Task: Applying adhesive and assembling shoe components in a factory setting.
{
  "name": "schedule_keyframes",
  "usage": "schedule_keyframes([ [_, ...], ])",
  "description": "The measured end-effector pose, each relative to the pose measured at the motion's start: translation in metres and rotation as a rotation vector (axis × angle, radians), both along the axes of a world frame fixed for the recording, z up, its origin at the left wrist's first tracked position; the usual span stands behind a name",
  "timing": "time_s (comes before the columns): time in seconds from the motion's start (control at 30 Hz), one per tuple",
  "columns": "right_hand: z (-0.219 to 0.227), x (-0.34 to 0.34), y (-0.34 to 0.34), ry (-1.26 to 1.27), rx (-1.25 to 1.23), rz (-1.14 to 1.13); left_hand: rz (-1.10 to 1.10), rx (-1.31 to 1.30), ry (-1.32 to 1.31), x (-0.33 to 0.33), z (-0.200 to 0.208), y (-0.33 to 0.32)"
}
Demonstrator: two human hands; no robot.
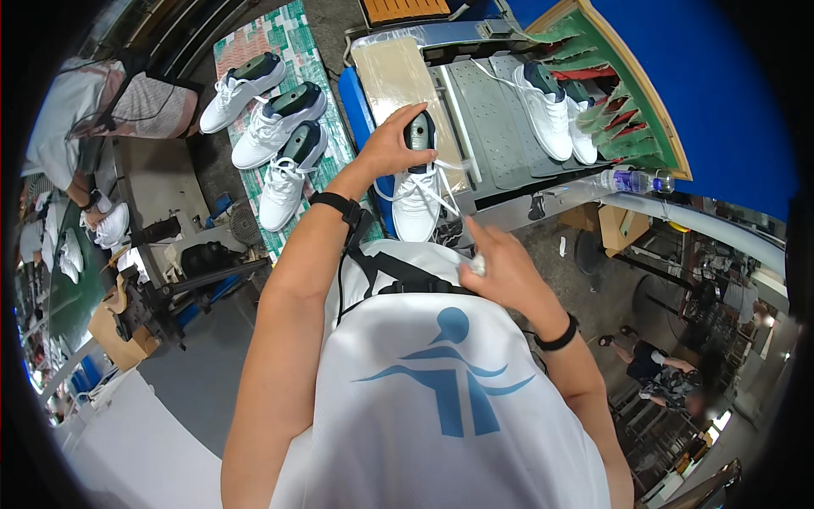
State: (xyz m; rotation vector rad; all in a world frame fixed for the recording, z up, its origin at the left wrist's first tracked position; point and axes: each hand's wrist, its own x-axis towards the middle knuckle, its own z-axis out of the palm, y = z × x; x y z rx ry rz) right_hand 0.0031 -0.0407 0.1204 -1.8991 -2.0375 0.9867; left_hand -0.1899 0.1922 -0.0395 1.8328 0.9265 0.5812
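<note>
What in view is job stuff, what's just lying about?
Job, apparently:
White shoe, gripped by left hand
Small white thing at right hand, unclear what
Probably three white shoes left, two white shoes right

Lying about, seemingly:
Plastic bottle
Cardboard box

Black straps (415, 271) cross a white top (407, 416) with a blue figure (469, 394), and both wristbands (559, 336) are black.

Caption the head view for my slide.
Left hand holds a white lace-up sneaker with a shoe last inside; right hand hovers nearby; three similar sneakers sit at left.
</note>
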Motion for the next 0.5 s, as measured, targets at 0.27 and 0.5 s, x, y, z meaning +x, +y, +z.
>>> schedule_keyframes([
  [0.27,-0.081,-0.021,0.041,0.182,0.205,-0.178,-0.005,0.032,0.043,0.011,-0.002,-0.001],
  [0.5,-0.069,-0.021,0.034,0.072,0.265,-0.100,0.000,0.058,0.051,0.014,0.000,-0.005],
])
